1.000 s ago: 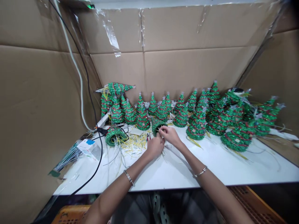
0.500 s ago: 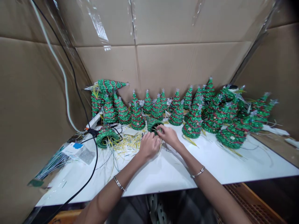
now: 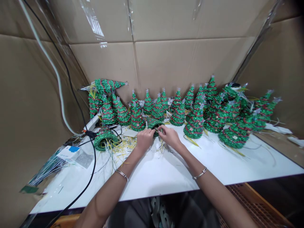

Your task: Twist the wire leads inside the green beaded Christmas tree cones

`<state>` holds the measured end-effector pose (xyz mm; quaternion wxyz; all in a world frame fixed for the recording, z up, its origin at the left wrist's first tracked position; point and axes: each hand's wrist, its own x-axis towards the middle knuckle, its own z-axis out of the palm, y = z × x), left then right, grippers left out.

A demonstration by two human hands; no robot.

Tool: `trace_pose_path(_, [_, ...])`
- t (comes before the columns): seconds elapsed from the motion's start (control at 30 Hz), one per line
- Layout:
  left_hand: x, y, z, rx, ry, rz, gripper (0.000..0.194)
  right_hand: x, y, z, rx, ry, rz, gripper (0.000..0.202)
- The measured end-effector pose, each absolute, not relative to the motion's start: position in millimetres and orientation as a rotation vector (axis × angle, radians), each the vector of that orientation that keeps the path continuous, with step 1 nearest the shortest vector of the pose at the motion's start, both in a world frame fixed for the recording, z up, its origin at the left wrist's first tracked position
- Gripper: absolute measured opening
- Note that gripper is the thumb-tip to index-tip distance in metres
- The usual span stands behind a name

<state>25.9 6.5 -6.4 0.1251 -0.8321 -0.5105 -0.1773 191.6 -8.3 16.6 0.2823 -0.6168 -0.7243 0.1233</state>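
A green tinsel Christmas tree (image 3: 155, 122) lies on its side in front of me, its hollow round base turned my way. Thin white and yellow wires (image 3: 161, 145) come out of that base and hang down onto the table. At the left edge of the opening, my left hand (image 3: 144, 139) is closed, its thumb and forefinger pinching the wires. Facing it from the right, my right hand (image 3: 169, 136) also pinches wires just at the opening. The fingertips are close together, and the wire ends between them are too small to make out.
Another tree (image 3: 105, 139) lies base-forward on the left, beside scattered yellow wire clippings (image 3: 128, 144). Several upright trees (image 3: 194, 123) line the back and right. A black cable (image 3: 95, 158) crosses the left side, near a small white box (image 3: 68, 152) and bundled wires (image 3: 45, 172).
My left hand has shifted left and up, from in front of the opening to its left edge. The right hand stays pinched at the opening. The view has shifted slightly.
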Motion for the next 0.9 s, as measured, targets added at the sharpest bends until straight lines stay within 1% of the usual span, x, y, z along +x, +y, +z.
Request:
trace_pose_path(0.23, [15.5, 11.2, -11.8, -2.417, -1.352, -0.587, 0.03, 189.8, -6.2, 13.5, -1.735, -1.894, 0.258, 0.025])
trace_pose_path(0.57, [14.4, 13.3, -10.3, -2.409, -1.239, -0.656, 0.028, 190.2, -2.7, 11.2, -1.743, -1.894, 0.226, 0.032])
trace_pose_path(0.8, [8.7, 16.1, -10.8, -2.463, -1.137, -0.696, 0.026, 186.5, 1.0, 9.5, -1.814, -1.891, 0.216, 0.033])
trace_pose_path(0.9, [5.7, 18.7, -12.0, -2.444, -1.085, -0.73, 0.028, 186.5, 2.3, 8.8, -1.81, -1.909, 0.203, 0.03])
